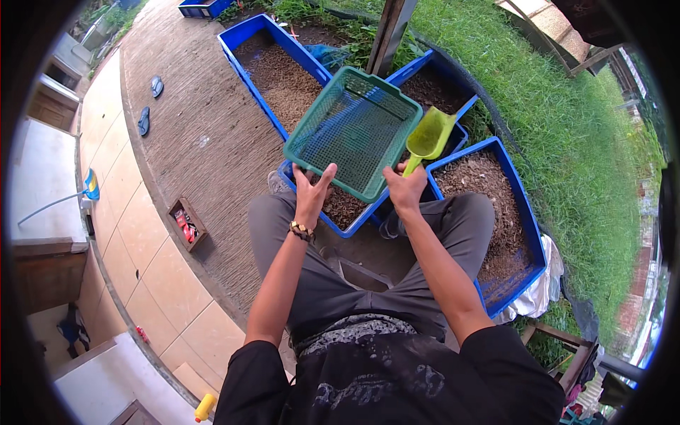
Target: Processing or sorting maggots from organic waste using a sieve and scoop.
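Observation:
A green mesh plastic basket [354,134] is tilted in front of me, above the blue trays. My left hand [312,197] grips its near left edge, thumb and fingers apart along the rim. My right hand [406,191] is closed round the handle of a yellow-green scoop [431,134], close to the basket's right corner. The scoop's bowl points away from me and looks empty. Under the basket, a blue tray [348,231] with brown chips stands between my knees, partly hidden by the basket and my hands.
More blue trays with brown crumbly material stand around: one far left [244,67], one behind the basket [464,106], one beside my right knee [536,244]. A post [392,35] rises behind. On the left lie a small wooden box [202,237], sandals [144,120] and a broom [91,185].

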